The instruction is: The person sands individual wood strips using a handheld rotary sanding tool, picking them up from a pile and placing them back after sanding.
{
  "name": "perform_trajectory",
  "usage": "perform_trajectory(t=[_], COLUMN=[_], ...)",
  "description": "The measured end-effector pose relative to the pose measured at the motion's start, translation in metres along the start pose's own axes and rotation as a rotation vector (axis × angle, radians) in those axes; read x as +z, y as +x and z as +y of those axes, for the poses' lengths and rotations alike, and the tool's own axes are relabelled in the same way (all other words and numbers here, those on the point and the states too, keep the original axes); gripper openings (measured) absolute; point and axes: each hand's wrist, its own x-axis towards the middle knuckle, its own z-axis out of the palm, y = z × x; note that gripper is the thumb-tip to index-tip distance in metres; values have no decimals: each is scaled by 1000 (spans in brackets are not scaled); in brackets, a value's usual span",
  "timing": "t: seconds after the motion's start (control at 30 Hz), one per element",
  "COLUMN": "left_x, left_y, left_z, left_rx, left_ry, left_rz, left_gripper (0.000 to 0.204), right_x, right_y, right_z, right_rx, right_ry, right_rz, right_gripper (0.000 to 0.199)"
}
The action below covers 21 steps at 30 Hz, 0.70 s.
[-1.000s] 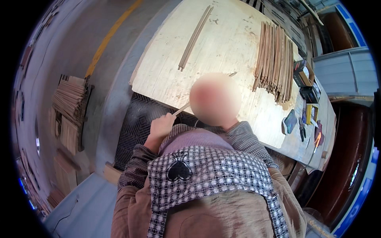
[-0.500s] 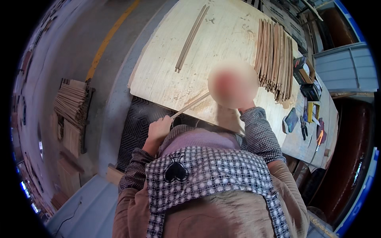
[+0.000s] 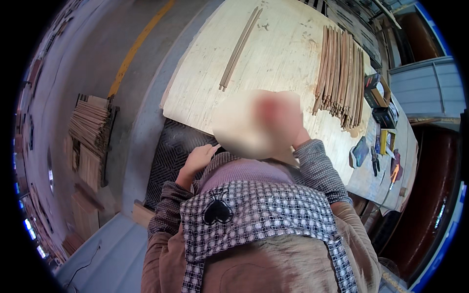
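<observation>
My left hand [image 3: 199, 158] is closed around the end of a thin wooden strip [image 3: 217, 146] at the near edge of the work table [image 3: 195, 83]. Only a short piece of the strip shows; a blurred patch covers the rest. Over the table's near part is my right hand [image 3: 297, 133], its fingers lost in that same blur, so what it holds cannot be made out. Beyond the hands, two slim brown strips [image 3: 239, 49] lie side by side on the table. A row of many similar strips [image 3: 339, 73] is laid out to the right.
On the right stand open boxes [image 3: 376, 90], with a yellow tray [image 3: 387, 139], dark pliers [image 3: 374, 161] and an orange-handled tool [image 3: 394, 173] nearer me. At left, a stack of wooden strips [image 3: 89, 119] rests on a low stand beside a yellow floor line [image 3: 137, 46].
My right hand's blurred area has shifted left and nearer, toward my left hand. Most of the strip between the hands, visible before, is now covered by blur. My left hand barely moves.
</observation>
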Motion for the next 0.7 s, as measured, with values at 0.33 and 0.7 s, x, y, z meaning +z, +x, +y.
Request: perform_trajectory(t=[0.33,0.7], left_x=[-3,6], left_y=[-12,-9], left_z=[13,0], left_rx=[-57,225], left_ry=[317,589], left_rz=[70,190], left_gripper=[34,25], right_x=[-4,-6], right_y=[29,-3], right_z=[-51,15], right_rx=[-40,385], right_ry=[341,247], right_rz=[20,-49], right_gripper=[11,13])
